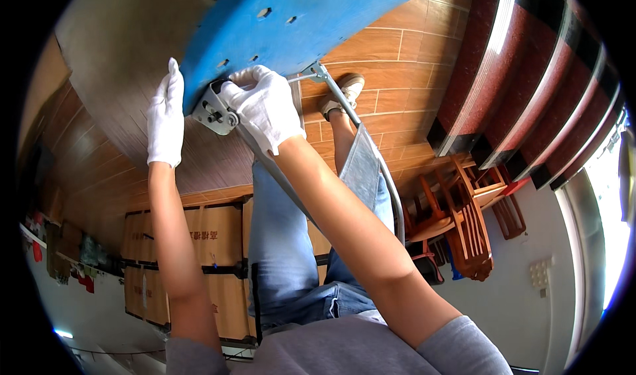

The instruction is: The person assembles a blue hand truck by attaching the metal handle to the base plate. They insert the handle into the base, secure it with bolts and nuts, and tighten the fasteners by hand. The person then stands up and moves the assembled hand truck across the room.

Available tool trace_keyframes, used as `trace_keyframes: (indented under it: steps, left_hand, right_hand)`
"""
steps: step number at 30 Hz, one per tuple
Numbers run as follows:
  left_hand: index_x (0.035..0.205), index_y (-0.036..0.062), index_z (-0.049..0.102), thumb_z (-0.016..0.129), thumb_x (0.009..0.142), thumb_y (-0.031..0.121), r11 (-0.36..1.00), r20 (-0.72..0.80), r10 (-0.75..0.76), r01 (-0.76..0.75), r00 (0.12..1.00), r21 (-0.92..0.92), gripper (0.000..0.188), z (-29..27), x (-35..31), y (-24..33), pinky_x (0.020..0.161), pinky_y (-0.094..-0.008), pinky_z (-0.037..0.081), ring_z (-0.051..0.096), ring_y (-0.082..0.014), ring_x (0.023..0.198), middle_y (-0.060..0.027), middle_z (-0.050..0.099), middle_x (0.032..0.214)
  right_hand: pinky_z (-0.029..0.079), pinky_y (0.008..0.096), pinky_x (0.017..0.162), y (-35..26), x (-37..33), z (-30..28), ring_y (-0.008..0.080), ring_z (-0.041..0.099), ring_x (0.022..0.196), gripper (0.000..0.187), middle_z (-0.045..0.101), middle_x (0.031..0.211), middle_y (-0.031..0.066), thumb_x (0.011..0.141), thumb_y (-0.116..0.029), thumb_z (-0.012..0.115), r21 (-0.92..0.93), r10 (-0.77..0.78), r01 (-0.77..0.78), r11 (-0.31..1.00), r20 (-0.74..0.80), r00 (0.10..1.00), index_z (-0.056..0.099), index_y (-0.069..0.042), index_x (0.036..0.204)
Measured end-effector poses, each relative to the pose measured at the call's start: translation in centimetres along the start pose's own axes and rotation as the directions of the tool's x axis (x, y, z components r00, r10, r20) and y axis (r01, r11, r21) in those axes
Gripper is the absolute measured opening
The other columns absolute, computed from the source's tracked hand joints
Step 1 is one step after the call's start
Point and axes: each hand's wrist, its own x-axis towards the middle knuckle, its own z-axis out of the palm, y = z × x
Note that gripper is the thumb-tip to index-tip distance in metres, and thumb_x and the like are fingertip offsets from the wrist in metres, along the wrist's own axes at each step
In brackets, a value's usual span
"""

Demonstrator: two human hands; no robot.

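A large blue panel (298, 17) with several small holes takes up the top of the head view. My left hand (166, 116), in a white glove, stands upright beside the panel's left edge. Its fingers are stretched out and hold nothing. At the panel's lower edge sits a silver metal bracket (213, 113) with a bolt and a round fitting. My right hand (265, 103), also gloved in white, has its fingers curled onto the bracket's upper side by a black part. The fingertips are partly hidden. A bent grey metal tube (344, 100) joins the panel by a hinge.
Brown cardboard boxes (222, 236) stand below on the left. Dark red steps (523, 63) with pale edges rise on the right. Wooden chairs (464, 209) are stacked near the white wall. My legs (281, 236) straddle the metal frame over a wood-plank floor (391, 100).
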Motion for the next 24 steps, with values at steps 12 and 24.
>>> trace_keyframes:
  steps: [12,24]
  left_hand:
    - [0.127,0.003,0.049,0.064,0.08,0.015,0.977,0.404,-0.061,-0.028,0.913,0.211,0.051,-2.9,0.5,2.8,0.09,-0.0299,0.044,0.059,-0.0184,0.101,-0.0105,0.063,0.108]
    - [0.126,0.0034,0.052,0.07,0.073,0.021,0.964,0.521,-0.089,-0.059,0.849,0.261,0.059,-3.6,2.4,2.6,0.092,-0.035,0.048,0.062,-0.0267,0.101,-0.0178,0.062,0.113]
  right_hand:
    - [0.051,0.0287,0.074,-1.7,1.8,-0.6,0.0211,0.062,0.084,0.039,0.064,0.1,0.0111,0.073,-0.009,0.07,-0.552,0.112,0.067,0.831,0.284,0.952,0.06,-0.006,0.11]
    - [0.047,0.0323,0.093,-4.5,0.8,1.3,0.0276,0.057,0.106,0.053,0.06,0.117,0.0099,0.075,0.003,0.062,-0.902,0.149,0.351,0.252,0.395,0.907,0.055,-0.019,0.123]
